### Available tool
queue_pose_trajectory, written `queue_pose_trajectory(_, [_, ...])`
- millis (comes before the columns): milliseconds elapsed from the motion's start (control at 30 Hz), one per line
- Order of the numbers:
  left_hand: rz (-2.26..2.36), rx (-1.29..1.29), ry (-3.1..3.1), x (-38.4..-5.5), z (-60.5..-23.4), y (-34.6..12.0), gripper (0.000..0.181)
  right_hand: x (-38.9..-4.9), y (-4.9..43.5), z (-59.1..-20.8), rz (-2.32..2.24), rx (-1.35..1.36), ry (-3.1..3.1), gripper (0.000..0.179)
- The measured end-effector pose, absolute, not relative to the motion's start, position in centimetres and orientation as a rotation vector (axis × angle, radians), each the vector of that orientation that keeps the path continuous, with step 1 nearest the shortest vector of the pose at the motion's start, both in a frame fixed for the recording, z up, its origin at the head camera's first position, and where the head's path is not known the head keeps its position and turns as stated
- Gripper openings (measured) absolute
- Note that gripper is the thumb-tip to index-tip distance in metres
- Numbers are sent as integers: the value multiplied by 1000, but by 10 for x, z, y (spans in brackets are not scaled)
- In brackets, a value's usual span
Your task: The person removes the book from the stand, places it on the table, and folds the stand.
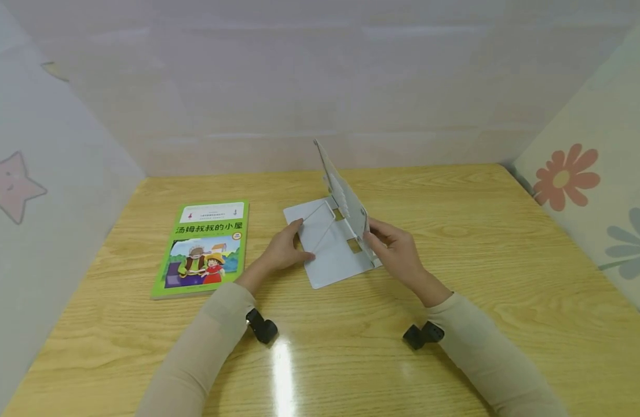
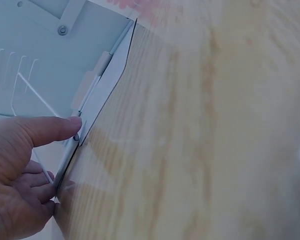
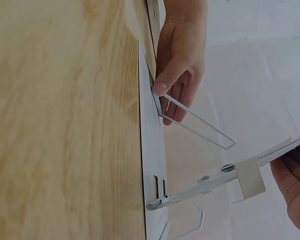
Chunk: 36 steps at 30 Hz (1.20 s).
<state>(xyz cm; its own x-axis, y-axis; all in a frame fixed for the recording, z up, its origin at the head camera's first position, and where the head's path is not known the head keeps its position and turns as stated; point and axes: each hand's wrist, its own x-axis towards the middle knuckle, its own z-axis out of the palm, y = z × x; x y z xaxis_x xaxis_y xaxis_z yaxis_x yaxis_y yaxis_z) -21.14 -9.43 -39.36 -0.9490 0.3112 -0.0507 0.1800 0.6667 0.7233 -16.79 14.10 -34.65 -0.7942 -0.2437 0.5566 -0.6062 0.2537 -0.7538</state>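
A white metal book stand stands partly unfolded on the table, its flat base [image 1: 332, 263] lying down and its back panel [image 1: 349, 200] tilted up. From the base rises a thin wire prop [image 3: 205, 121], its free end apart from the panel in the right wrist view. My left hand [image 1: 285, 249] holds the prop's lower end at the base's left side, thumb [image 2: 55, 129] on one leg and fingers by the other. With my right hand [image 1: 398, 249] I grip the panel's near right edge; part of those fingers is hidden behind it. A small page clip [image 3: 251, 179] juts from the panel.
Left of the stand lies a green-bordered picture book [image 1: 207, 249], cover up. The wooden table [image 1: 507, 249] extends on both sides. A pale wall [image 1: 320, 98] runs along its back edge, and side walls carry a star and flowers.
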Motion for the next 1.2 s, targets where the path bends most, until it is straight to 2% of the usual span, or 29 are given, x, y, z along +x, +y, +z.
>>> queue_pose_trajectory(600, [1125, 435, 2723, -210, -395, -92, 80, -172, 148, -352, 1665, 760, -2076, 25])
queue_pose_trajectory(1200, [1084, 484, 2729, -209, -398, -94, 80, -167, 134, -355, 1659, 821, -2079, 27])
